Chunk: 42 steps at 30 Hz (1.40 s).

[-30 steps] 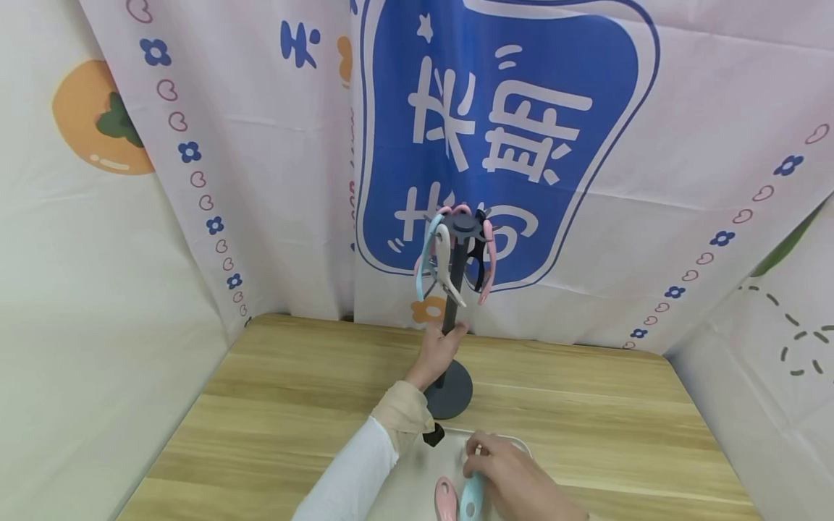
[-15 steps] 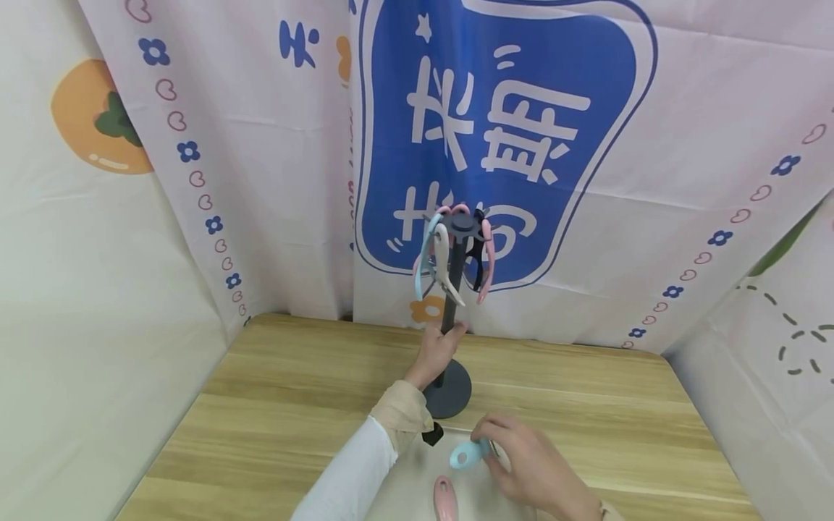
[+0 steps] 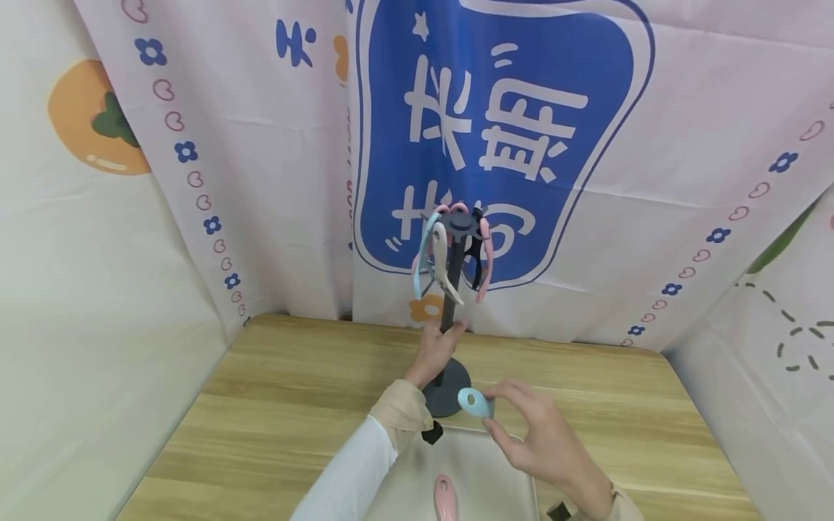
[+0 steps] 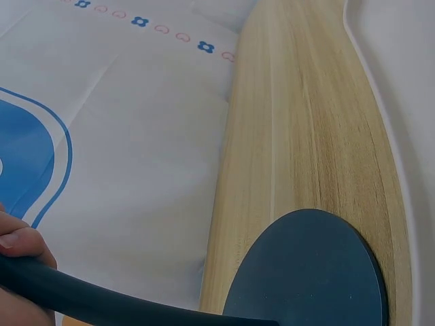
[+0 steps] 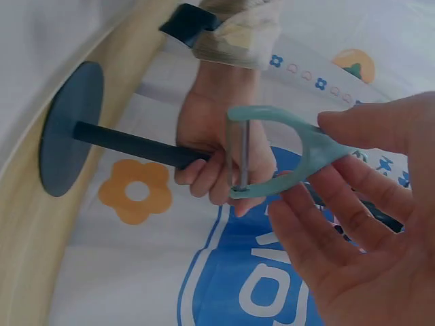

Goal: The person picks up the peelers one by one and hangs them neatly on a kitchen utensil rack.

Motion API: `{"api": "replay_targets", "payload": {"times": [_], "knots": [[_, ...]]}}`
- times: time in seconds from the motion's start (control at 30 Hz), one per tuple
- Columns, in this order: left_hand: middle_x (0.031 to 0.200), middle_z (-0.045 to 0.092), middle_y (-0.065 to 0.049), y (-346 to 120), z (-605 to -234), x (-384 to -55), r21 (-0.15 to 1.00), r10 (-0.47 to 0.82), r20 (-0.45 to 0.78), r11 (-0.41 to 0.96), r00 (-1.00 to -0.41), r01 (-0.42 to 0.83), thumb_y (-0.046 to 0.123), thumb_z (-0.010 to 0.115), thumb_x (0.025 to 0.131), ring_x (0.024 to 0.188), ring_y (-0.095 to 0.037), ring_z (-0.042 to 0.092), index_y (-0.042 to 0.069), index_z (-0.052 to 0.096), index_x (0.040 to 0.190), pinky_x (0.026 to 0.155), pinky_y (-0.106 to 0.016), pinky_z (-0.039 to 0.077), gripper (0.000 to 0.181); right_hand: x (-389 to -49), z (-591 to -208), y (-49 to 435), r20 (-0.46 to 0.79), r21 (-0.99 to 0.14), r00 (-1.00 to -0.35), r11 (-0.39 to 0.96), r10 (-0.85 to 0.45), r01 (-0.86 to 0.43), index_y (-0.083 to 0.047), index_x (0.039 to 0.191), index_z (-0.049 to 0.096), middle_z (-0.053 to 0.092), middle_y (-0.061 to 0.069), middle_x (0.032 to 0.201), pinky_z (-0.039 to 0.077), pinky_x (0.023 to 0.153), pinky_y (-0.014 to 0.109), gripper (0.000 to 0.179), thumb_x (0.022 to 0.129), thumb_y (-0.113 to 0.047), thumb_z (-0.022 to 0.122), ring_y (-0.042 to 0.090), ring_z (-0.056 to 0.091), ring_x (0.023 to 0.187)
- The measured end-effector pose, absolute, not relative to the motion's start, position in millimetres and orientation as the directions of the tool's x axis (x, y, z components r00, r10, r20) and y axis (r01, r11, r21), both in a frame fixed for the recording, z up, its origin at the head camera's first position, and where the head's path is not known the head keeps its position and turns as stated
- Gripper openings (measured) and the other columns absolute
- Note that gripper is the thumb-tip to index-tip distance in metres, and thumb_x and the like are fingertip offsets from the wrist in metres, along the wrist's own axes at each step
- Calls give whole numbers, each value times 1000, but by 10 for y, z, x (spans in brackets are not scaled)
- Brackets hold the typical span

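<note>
My left hand (image 3: 435, 354) grips the dark upright pole (image 4: 122, 299) of a stand with a round base (image 3: 449, 398). Several peeler-like tools hang at the stand's top, among them a white one (image 3: 440, 253), a light blue one (image 3: 420, 264), a black one and a pink one (image 3: 486, 271). Between thumb and fingers, my right hand (image 3: 547, 441) pinches a light blue Y-shaped peeler (image 5: 309, 153), held up off the tray, near the base in the head view. Its metal blade faces the left hand in the right wrist view. A pink handle (image 3: 446, 498) lies in the white tray (image 3: 489, 470).
The wooden table (image 3: 274, 405) carries the stand and, in front of it, the tray. Printed cloth (image 3: 300, 202) hangs behind and at both sides. Dark wrist-worn pieces show at the left wrist (image 3: 432, 433) and the right wrist (image 3: 559, 511).
My right hand has lifted the light blue peeler out of the tray, beside the pink handle, and moved it up toward the stand's base. The left hand has stayed on the pole.
</note>
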<state>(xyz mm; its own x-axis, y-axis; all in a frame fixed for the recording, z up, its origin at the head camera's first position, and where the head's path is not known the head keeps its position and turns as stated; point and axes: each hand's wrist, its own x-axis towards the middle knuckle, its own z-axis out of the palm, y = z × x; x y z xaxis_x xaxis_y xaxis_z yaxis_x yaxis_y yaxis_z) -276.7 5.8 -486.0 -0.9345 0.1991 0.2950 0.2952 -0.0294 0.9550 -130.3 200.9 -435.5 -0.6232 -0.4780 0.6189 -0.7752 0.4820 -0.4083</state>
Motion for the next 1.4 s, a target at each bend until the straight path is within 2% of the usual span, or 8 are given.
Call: {"api": "replay_targets", "payload": {"times": [0.17,0.43,0.83,1.1,1.4], "knots": [[49,33,11,38,-4844,-2759,957,200,284,-6,-938,289,21,54,108,45,-9,28,16,41,59,47,-24,25,52,-1388,-4256,1952,712,-396,-554,405,-431,-824,-9,120,71,76,0,110,54,101,19,47,77,5,85,21,76,101],[50,35,12,40,-4836,-2752,960,192,275,-3,-942,280,22,55,108,45,-8,29,16,41,58,47,-25,26,52,-1486,-4048,1849,826,-379,-487,358,-285,-853,0,118,73,76,9,106,56,96,20,46,74,7,83,22,74,96],[49,35,12,48,-4841,-2760,964,187,264,-14,-946,266,20,56,108,45,-9,29,16,40,57,47,-25,25,53,-1599,-3769,1738,878,-404,-471,396,-86,-825,2,127,73,78,14,105,58,94,21,52,76,5,83,20,75,96],[50,34,10,70,-4868,-2745,964,217,265,-28,-940,265,21,56,108,45,-8,27,16,41,58,48,-25,25,52,-1669,-3643,1672,888,-432,-460,318,-14,-844,7,126,71,77,20,104,59,92,23,51,76,11,80,10,74,99],[50,34,11,38,-4855,-2754,955,204,294,-38,-934,293,15,54,109,45,-9,28,14,41,58,47,-25,24,52,-1777,-3442,1579,879,-473,-470,265,81,-840,7,127,71,76,24,103,60,90,24,47,81,11,78,11,73,96]]}}
